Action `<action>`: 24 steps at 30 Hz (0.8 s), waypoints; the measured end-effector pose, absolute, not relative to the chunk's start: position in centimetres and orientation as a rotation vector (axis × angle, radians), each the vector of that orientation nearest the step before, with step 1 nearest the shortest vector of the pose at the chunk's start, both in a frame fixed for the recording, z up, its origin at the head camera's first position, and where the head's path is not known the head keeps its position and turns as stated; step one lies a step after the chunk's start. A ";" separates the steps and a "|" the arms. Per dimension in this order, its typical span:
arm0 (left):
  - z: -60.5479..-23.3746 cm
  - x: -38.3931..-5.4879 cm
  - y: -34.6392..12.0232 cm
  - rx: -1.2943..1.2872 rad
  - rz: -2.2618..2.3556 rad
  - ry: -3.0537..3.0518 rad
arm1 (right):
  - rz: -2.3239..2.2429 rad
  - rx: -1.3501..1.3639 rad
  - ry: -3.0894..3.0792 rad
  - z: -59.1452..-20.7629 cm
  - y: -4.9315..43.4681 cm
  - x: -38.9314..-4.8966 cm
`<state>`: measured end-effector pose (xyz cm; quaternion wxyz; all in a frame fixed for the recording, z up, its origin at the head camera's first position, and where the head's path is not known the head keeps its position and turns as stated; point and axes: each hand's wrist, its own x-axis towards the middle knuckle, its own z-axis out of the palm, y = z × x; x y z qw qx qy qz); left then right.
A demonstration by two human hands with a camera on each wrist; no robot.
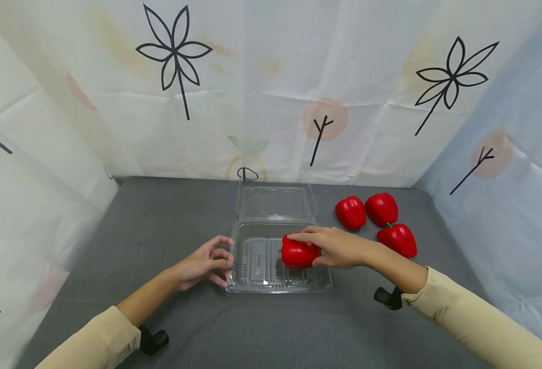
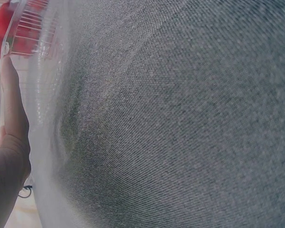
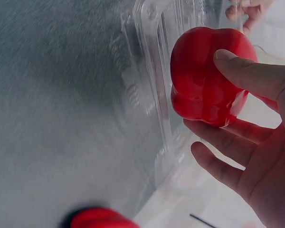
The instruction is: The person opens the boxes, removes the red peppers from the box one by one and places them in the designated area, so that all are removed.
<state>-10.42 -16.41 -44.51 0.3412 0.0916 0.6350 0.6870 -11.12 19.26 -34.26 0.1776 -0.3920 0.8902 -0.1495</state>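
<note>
My right hand (image 1: 340,247) holds a glossy red bell pepper (image 1: 298,253) over the right half of a clear plastic clamshell container (image 1: 252,266). In the right wrist view the thumb lies across the top of the pepper (image 3: 202,71), with the other fingers around its far side. At the container's left edge, my left hand (image 1: 206,264) touches the rim with loosely bent fingers. The left wrist view has one digit of the left hand (image 2: 14,104) stretched along the container's wall (image 2: 42,80). The container's lid (image 1: 275,201) is folded back, away from me.
Three more red bell peppers lie close together at the back right: one on the left (image 1: 350,212), one behind (image 1: 381,209) and one nearer me (image 1: 397,240). A grey cloth (image 1: 169,215) covers the table. Patterned curtains (image 1: 271,92) hang around it.
</note>
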 end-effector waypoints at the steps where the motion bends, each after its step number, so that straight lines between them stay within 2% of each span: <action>1: -44.5 -10.4 -16.4 0.237 1.786 1.652 | -0.427 -1.101 2.528 -34.1 19.6 -11.1; 12: -44.6 -10.5 -16.4 0.240 1.777 1.659 | -0.564 -1.022 2.653 -32.9 23.3 -10.9; 24: -44.7 -10.5 -16.5 0.260 1.777 1.663 | -0.699 -0.894 2.864 -34.2 26.7 -10.3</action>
